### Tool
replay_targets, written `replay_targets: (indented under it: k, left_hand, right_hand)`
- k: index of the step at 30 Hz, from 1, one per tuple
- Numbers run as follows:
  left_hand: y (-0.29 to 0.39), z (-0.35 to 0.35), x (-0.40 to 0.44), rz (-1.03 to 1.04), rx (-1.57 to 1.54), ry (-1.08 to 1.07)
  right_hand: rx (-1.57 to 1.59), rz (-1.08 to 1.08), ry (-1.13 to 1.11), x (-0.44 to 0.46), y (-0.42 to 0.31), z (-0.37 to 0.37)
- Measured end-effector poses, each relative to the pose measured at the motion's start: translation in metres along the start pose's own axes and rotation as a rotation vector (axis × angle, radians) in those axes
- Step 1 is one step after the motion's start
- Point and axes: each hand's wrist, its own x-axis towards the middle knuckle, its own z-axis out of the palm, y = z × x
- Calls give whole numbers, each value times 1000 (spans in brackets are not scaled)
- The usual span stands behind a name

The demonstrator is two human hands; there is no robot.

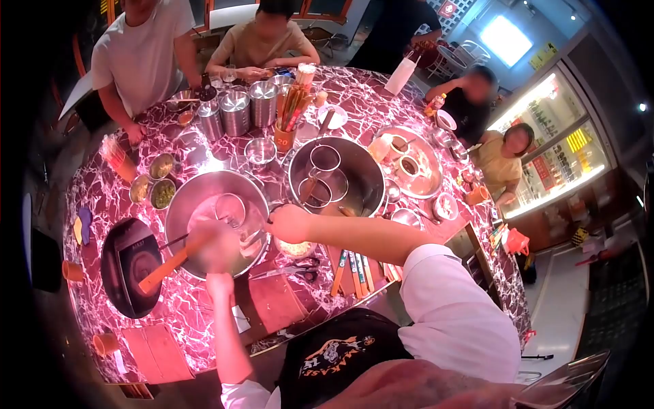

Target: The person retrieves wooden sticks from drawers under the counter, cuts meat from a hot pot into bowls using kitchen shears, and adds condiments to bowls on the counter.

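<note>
My left hand (214, 252) is blurred over the near edge of a large steel bowl (179, 204). It appears closed round a tool with a long wooden handle (163, 269), whose working end is hidden. At the bowl's right rim, my right hand (289, 223) is closed on a metal utensil (252, 240) that reaches into the bowl; its exact kind is unclear. Inside the bowl lies a round metal ring or cup (230, 210). Left of the bowl sits a black round pan or plate (129, 238). Partly covered by my right arm is a bowl of pale food (296, 250).
A deep steel pot (371, 170) holding ladles or strainers stands right of the bowl. Behind are steel canisters (235, 112) and a cup of sticks (284, 138). Small condiment bowls (163, 194), scissors (310, 270) and a wide tray (426, 184) surround it. Several people sit round the table.
</note>
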Motion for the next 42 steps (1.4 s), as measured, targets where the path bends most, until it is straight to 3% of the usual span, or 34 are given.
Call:
replay_targets:
  k: [2, 4, 6, 7, 9, 11, 15, 17, 21, 23, 24, 25, 27, 29, 31, 35, 42]
  left_hand:
    - [14, -3, -18, -69, 13, -3]
    - [-33, 20, -14, 9, -40, 122]
    - [-91, 40, -16, 52, -351, 99]
    - [-42, 17, -54, 195, -278, 188]
    - [-40, 19, -82, 155, -247, 278]
    - [2, 21, -110, 161, -308, 309]
    - [80, 45, -149, 314, -245, 305]
    - [137, 64, -166, 354, -258, 277]
    - [228, 143, -170, 242, -478, 148]
    - [265, 192, -160, 142, -800, -86]
    - [270, 219, -147, 167, -850, -197]
    - [295, 245, -142, 188, -846, -254]
    - [338, 300, -140, 147, -934, -312]
    - [375, 349, -136, 155, -817, -394]
    - [400, 396, -129, -14, -954, -621]
    - [429, 491, -109, -198, -982, -845]
    - [476, 610, -89, -412, -976, -1020]
  right_hand:
    - [29, -9, 99, -15, -1, 3]
    - [77, 4, 202, -28, 2, 13]
    - [143, 21, 268, -47, -3, 24]
    - [189, 20, 325, -63, -7, 17]
    - [276, 85, 269, -105, -15, -15]
    - [295, 59, 509, -145, -4, -1]
    - [526, 166, 499, -261, 39, -7]
    - [839, 285, 441, -321, 69, -13]
    - [1004, 429, 449, -445, 144, 16]
    - [1178, 544, 459, -503, 174, 30]
    - [1050, 595, 467, -529, 185, 37]
    - [916, 647, 466, -554, 197, 41]
    - [1080, 770, 482, -594, 222, 83]
    - [1314, 877, 540, -628, 243, 119]
    - [1277, 928, 685, -646, 257, 148]
    - [1122, 1092, 572, -670, 297, 182]
    - [974, 1275, 258, -683, 378, 226]
